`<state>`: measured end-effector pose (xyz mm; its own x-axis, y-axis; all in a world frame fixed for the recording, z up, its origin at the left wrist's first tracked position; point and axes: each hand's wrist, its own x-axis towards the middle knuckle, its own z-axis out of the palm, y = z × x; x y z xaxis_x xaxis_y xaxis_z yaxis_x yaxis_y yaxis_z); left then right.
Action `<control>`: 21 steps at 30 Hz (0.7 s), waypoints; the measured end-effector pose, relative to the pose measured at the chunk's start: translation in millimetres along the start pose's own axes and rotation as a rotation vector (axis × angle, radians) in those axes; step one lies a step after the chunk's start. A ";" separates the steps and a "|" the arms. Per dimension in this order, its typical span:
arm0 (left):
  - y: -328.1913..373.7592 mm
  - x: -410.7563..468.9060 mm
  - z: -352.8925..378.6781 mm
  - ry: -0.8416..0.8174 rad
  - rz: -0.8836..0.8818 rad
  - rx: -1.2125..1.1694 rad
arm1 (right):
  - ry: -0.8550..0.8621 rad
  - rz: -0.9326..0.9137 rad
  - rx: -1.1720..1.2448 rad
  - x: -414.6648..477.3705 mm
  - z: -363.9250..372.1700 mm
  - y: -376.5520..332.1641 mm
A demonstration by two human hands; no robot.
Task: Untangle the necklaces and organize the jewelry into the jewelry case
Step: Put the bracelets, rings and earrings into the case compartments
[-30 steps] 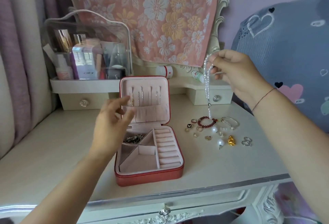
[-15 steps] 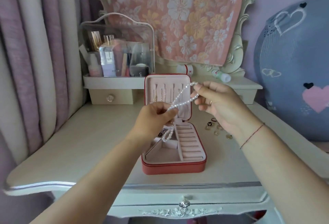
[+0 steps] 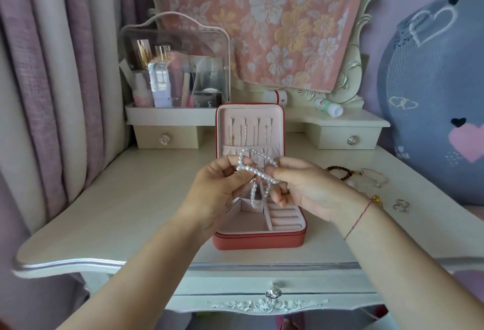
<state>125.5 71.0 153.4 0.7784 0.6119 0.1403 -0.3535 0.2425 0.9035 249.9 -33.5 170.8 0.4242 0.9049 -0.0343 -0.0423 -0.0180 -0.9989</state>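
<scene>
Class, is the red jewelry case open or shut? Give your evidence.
Open: the jewelry case has its lid standing upright, exposing pink lining, hanging chains and the base compartments.

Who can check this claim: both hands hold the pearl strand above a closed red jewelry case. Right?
Not quite. The head view shows the red jewelry case open, lid upright. The left hand and right hand do hold the pearl strand above it.
</scene>
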 end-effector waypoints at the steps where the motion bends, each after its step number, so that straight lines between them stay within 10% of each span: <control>1: 1.4 -0.1 -0.6 -0.003 0.011 -0.002 | -0.032 0.001 0.007 0.1 0.4 0.0; 6: 8.5 -3.0 -3.6 -0.031 0.052 -0.013 | -0.092 0.000 0.014 2.9 -3.6 6.1; 16: 2.9 -20.4 -23.3 -0.096 0.032 1.110 | 0.051 -0.012 -0.403 5.3 -13.1 3.7; 21: 13.1 -25.6 -21.3 -0.140 -0.020 1.229 | -0.023 -0.024 -0.501 9.0 -3.0 3.5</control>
<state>89.9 74.5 153.0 0.8534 0.5123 0.0962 0.3216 -0.6628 0.6762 256.3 -26.8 166.9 0.3992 0.9167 -0.0163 0.4096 -0.1942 -0.8914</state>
